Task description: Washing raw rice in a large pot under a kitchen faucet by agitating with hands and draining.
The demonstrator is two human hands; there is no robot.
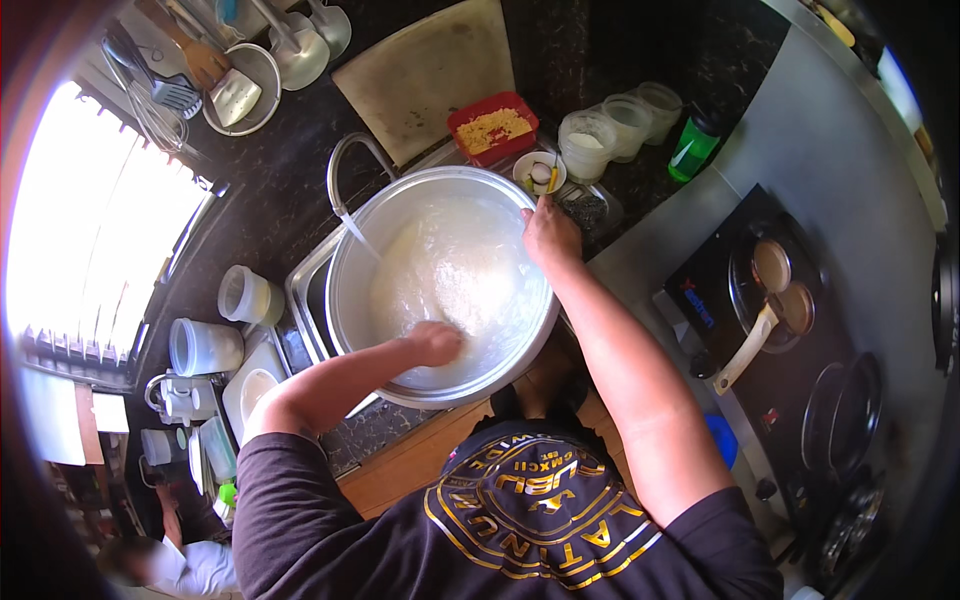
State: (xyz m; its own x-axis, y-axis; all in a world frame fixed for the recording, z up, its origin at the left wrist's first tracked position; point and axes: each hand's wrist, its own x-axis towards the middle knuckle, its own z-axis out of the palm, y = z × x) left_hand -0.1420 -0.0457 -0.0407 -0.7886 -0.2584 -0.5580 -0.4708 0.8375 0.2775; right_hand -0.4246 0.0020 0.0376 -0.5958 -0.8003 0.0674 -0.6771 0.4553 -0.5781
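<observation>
A large round metal pot [442, 401] stands at the sink, under a curved faucet [335, 176] whose water runs into it. Cloudy whitish water [420, 255] fills much of the pot; what lies at its bottom cannot be made out. My left hand [439, 343] is inside the pot at the water, its fingers hidden, so its grip cannot be told. With my right hand [551, 229] I hold the pot's rim at the right. Just beyond that hand sits a small white bowl [534, 180] with a garlic- or onion-like bulb and yellow-green pieces.
Behind the pot are a red tray [493, 129] of yellowish crumbs, plastic tubs [587, 146] and a green bottle [694, 146]. A gas stove [787, 352] with pans is at right. Plastic containers [206, 346] line the left counter. Another person [195, 566] is at lower left.
</observation>
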